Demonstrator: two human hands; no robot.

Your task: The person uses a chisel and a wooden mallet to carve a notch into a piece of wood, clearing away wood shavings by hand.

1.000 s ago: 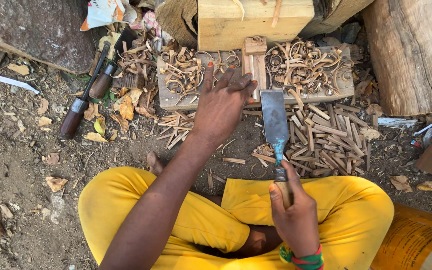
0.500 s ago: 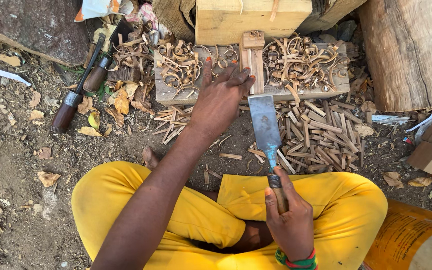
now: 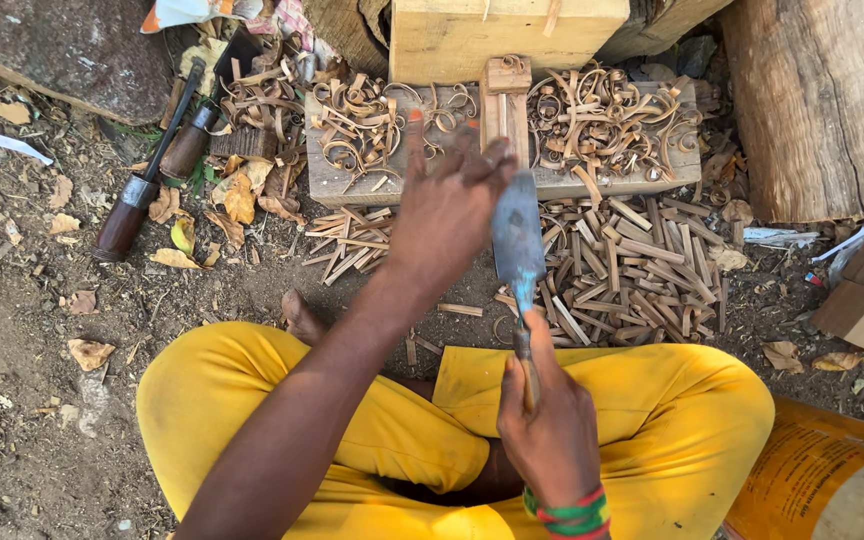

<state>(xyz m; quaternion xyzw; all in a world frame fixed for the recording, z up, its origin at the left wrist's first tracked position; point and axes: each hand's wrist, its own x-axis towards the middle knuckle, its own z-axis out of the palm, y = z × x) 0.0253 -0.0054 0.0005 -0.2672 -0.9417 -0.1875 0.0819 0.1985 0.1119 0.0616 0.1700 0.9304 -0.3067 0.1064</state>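
Blade (image 3: 518,238) swung left | now touching left hand (image 3: 449,205) fingers (image 3: 497,160)

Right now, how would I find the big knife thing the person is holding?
Look above the yellow trousers, before the grey wooden plank heaped with curled shavings. The broad flat metal blade rises from the right hand; unlike the brown sticks beside it, it is grey-blue and wide.

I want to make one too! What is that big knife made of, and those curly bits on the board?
The knife blade looks like dull grey metal, worn and unpolished. Its handle is hidden in the right hand. The curly bits look like thin, pale-brown wood shavings.
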